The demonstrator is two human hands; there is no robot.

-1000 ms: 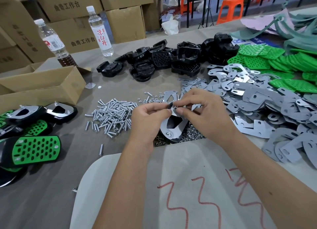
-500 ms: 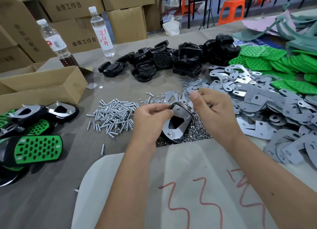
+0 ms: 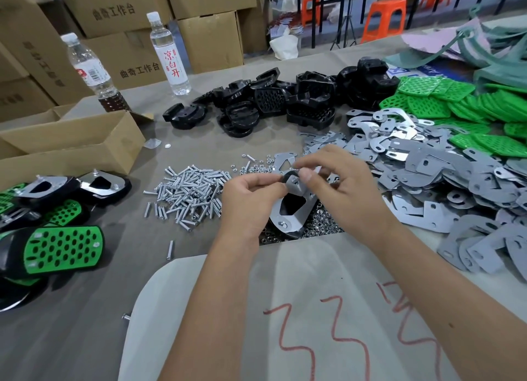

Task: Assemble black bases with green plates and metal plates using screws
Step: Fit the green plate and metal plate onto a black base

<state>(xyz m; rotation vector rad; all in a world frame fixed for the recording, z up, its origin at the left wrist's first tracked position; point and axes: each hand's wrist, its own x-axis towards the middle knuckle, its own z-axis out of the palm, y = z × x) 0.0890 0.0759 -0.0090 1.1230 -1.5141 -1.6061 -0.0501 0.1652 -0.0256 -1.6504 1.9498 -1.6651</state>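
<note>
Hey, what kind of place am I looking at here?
Probably a small assembly workshop: a worktable heaped with loose silver screws, flat grey metal plates and black plastic bases, with stacked brown cardboard cartons behind.

Screws point(image 3: 188, 192) lie left of your hands — nuts point(image 3: 319, 223) under them, metal plates point(image 3: 456, 186) to your right. Bases point(image 3: 285, 101) sit behind, perforated plates point(image 3: 470, 106) far right. Finished assemblies point(image 3: 57, 232) at left, before the carton point(image 3: 71, 144) — bottles point(image 3: 168, 52) behind it.
</note>
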